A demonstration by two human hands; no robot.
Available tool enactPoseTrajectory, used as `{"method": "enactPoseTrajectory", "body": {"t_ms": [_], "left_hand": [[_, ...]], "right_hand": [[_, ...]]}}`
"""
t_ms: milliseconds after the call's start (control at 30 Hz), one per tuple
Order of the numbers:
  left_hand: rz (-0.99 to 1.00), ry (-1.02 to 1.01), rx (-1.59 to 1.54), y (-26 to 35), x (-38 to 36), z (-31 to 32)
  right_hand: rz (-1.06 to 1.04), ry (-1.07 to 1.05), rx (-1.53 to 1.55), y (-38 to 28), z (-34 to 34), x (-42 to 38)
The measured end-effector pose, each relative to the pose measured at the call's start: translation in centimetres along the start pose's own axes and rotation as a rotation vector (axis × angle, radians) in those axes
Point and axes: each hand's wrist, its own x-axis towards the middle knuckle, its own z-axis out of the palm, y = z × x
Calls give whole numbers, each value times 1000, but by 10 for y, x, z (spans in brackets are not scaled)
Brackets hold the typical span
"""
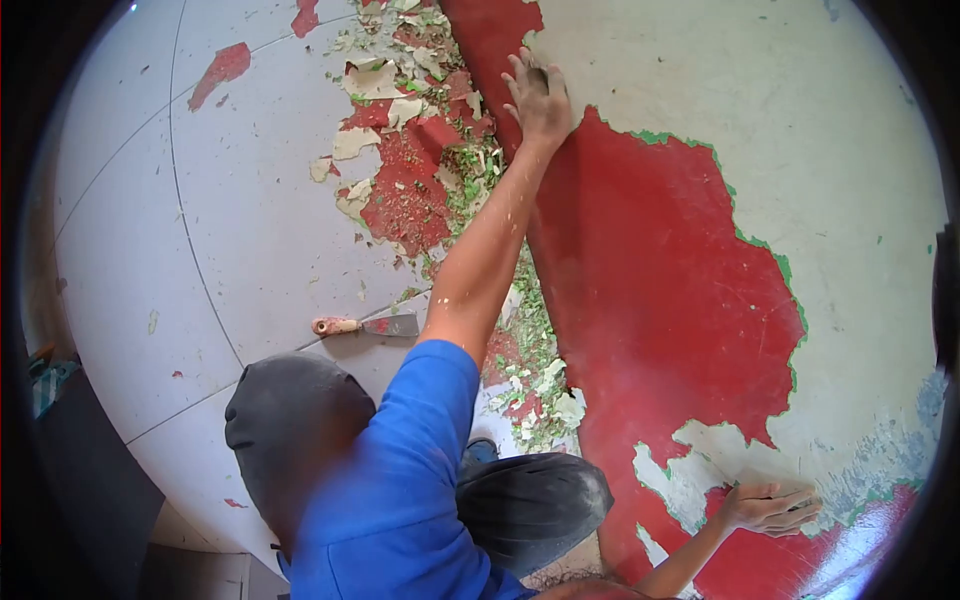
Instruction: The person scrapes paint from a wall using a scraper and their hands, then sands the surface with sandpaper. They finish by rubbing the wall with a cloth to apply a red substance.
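My left hand [540, 98], at the top centre, rests with its fingers spread near the edge where bare red meets pale paint [850, 130]. Nothing shows in its grasp. At the lower right, my right hand [773, 508] has its fingers stretched out against the pale, patchy surface and holds nothing visible. Between them lies a large exposed red area [670, 290] with a ragged green-edged border. A scraper [390, 325] with a pale, red-stained handle lies on the tiled floor, left of my left forearm.
Paint flakes and crumbs [405, 190] lie along the wall's base on the light tiles [270, 200]. A dark-clad knee [540, 505] is at the bottom centre; a dark rounded shape [295, 420] is left of the blue sleeve [425, 400]. Dark items sit at the far lower left.
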Motion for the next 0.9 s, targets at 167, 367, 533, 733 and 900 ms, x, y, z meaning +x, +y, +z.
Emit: {"method": "enactPoseTrajectory", "body": {"t_ms": [167,367,533,733,900], "left_hand": [[701,-90,95,67,-117,23],[1377,-155,-87,81,-269,45],[662,-145,92,55,-187,31],[1004,-226,153,57,-304,42],[737,-178,121,91,-272,38]], "right_hand": [[-32,-49,-1,-5,-6,1],[-33,-92,-10,-7,-9,1],[-18,-99,24,-8,-11,5],[18,-117,62,-8,-12,2],[72,-109,70,-16,-9,-2]]}}
